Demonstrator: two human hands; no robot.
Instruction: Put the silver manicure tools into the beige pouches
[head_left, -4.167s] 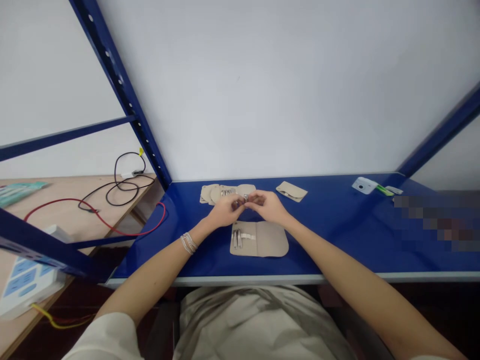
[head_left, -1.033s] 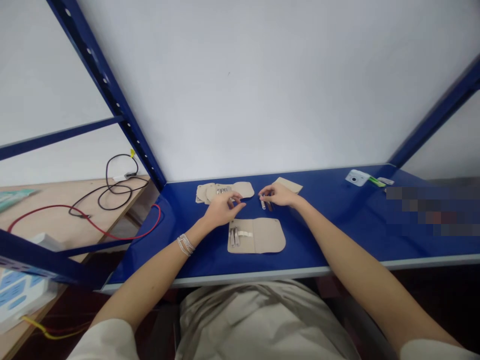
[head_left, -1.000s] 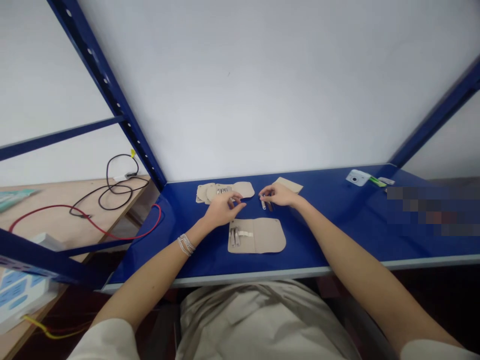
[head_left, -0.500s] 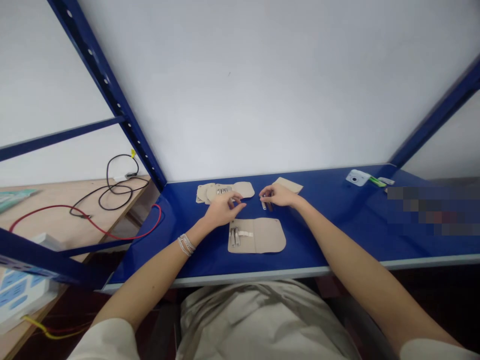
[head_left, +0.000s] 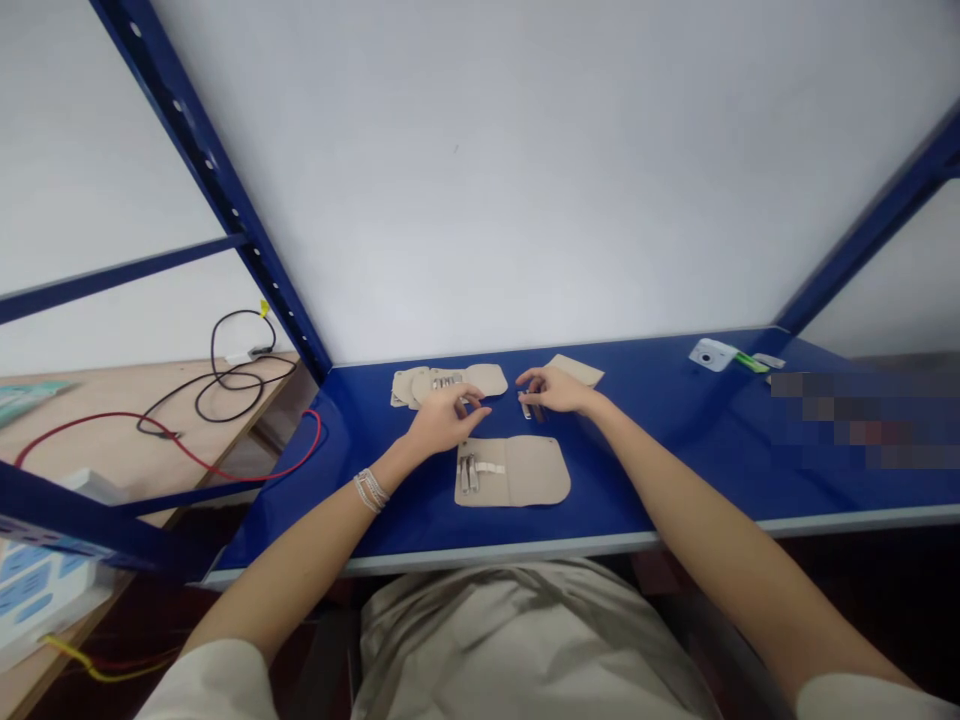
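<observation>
An open beige manicure case [head_left: 538,472] lies flat in front of me, with silver nail clippers [head_left: 469,475] under the white elastic strap [head_left: 491,468] on its left half. My left hand [head_left: 441,416] hovers above its upper left corner, fingers apart and holding nothing. Beyond that hand are overlapping beige cases [head_left: 489,379], one open with several metal tools [head_left: 448,381] in it. My right hand [head_left: 559,390] reaches past the case, its fingertips closed around a small silver nail clipper [head_left: 526,410] close to the tabletop; the hand partly hides it.
Behind my right hand lies a beige flat piece [head_left: 576,370]. A pale camera-like device [head_left: 712,354] and a green item [head_left: 750,363] are at the back right. Blue shelf posts [head_left: 225,190] frame the blue tabletop [head_left: 660,400]. Cables [head_left: 217,375] lie on the wooden table at left.
Hardly anything differs. The whole view has shifted very slightly; both hands and the cases keep their places.
</observation>
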